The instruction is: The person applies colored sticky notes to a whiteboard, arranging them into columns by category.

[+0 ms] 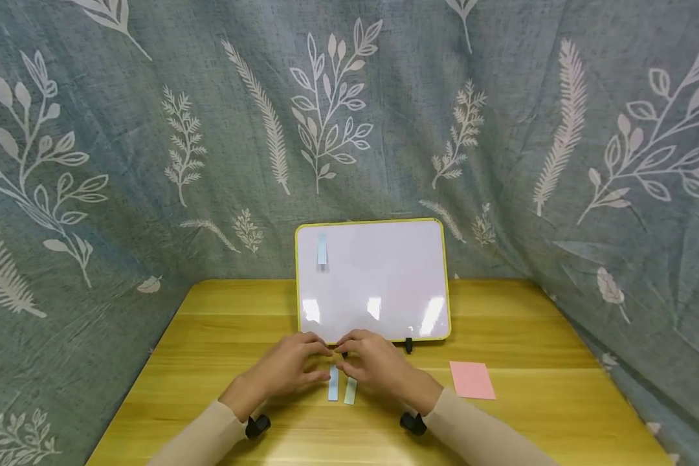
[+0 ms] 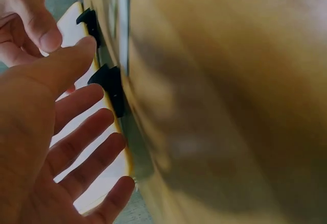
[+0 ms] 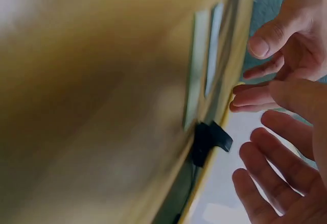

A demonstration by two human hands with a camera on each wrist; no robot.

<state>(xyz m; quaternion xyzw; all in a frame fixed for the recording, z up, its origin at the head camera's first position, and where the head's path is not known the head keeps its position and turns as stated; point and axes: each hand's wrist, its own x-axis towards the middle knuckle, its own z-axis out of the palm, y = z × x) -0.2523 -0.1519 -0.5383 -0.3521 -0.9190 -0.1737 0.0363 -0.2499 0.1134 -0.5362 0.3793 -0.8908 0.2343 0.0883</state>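
Observation:
In the head view my left hand [image 1: 288, 367] and right hand [image 1: 378, 362] face each other over the table, fingertips close together, in front of the board's lower edge. Both wrist views show the fingers spread and loosely bent, with nothing seen held in the left hand [image 2: 30, 117] or right hand [image 3: 291, 173]. Beneath them lie a narrow blue paper strip [image 1: 333, 387] and a pale green strip [image 1: 350, 392], side by side and partly hidden by the hands. A whiteboard [image 1: 384, 272] with a yellow frame stands behind, bearing a light blue strip [image 1: 322, 249] at its upper left.
A square pink sticky note [image 1: 472, 380] lies on the wooden table [image 1: 536, 414] to the right. Black feet [image 1: 409, 345] support the whiteboard's lower edge. A patterned grey-green curtain [image 1: 384, 162] encloses the table at the back and sides.

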